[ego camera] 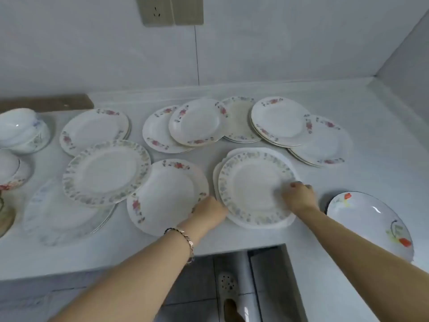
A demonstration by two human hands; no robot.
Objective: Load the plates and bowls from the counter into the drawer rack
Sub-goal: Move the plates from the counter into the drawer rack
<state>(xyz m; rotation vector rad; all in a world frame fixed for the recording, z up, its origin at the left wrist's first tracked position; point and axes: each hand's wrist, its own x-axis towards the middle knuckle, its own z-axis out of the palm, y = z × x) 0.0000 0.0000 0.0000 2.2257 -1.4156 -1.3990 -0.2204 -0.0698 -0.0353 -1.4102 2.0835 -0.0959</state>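
- Head view: floral-rimmed plate tops a small stack near the front edge of the tabletop; drawer rack not in view.
- Left hand curled at the stack's left rim, right hand with fingers bent over its right rim; both touch it, a firm grip I cannot confirm.
- Judgement: glazed ceramic, stiff, slippery, breakable, and the stack is heavy. Hold opposite rims, fingers under the lowest plate.
- More plates and bowls are spread across the tabletop.
- No readable writing or brands.
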